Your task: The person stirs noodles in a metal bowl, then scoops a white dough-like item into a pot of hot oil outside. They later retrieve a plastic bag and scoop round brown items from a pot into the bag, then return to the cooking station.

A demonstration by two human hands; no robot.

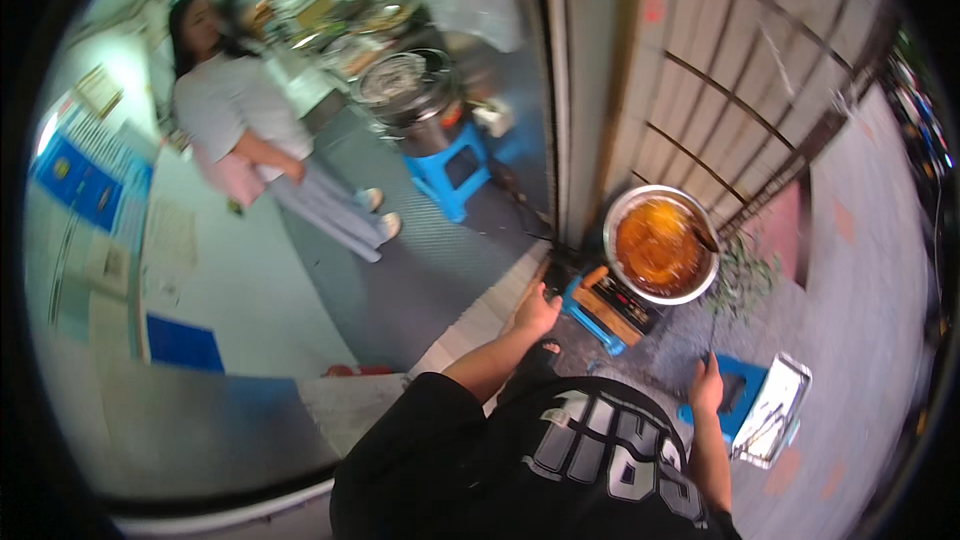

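My left hand (pixel 538 311) is held out with thumb and fingers apart, nothing visible in it, near the left side of a black cooker (pixel 630 304). On the cooker sits a round metal bowl (pixel 611 262) of glossy orange-brown liquid (pixel 656 251). A dark utensil (pixel 703 236) leans at the bowl's right rim. Beneath the cooker, parts of a blue stand (pixel 596 326) show. My right hand (pixel 706 386) is beside a second blue stool (pixel 750 371); a thin dark line rises from its fingers, and I cannot tell whether it is held. A shiny metal tray (pixel 776 397) with thin dark sticks rests at that stool.
A slatted shutter (pixel 720 75) and a door frame (pixel 570 90) stand beyond the bowl. A leafy plant (pixel 742 274) grows beside it. Indoors, a person (pixel 240 105) stands near a large pot (pixel 409 86) on a blue stool (pixel 450 172). Glass (pixel 217 240) is at left.
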